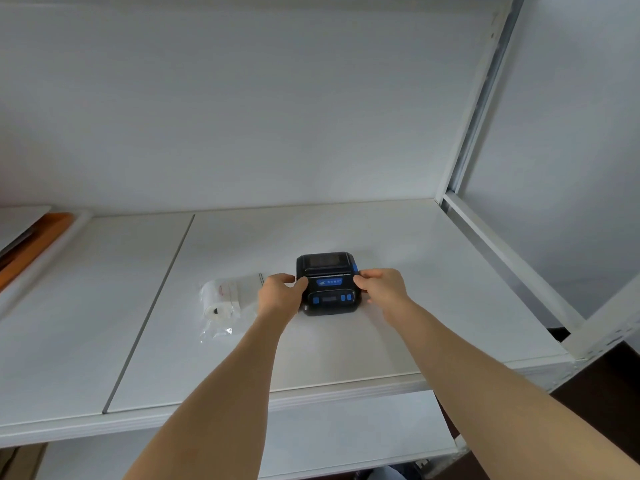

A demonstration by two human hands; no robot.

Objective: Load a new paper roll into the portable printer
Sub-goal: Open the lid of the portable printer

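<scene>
From the head camera, a black portable printer point(328, 282) with blue buttons lies flat on a white shelf point(398, 306), a little right of the middle of the picture. Its long axis runs away from the person: the control panel with the small display and blue keys is at the near end, and the lid with a dark window is at the far end, toward the back wall. The lid looks down, though the seam is too small to judge for certain. The left hand point(278, 294) grips the printer's left side, fingers curled round the edge and thumb laid on the top near the blue label. The right hand point(382, 287) holds the right side in the same way, thumb on the top face and fingers wrapped toward the side; its fingertips are hidden behind the casing, so how far they reach under cannot be told. The paper roll point(219, 301) lies just left of the left hand, sealed in a clear plastic bag point(242, 289), on its side with the core hole facing the person and its axis running roughly near to far. The bag's far right corner is hidden behind the left hand. The print on the blue label is too small to read. At the far left edge something orange-brown point(33, 247) is cut off by the frame.
</scene>
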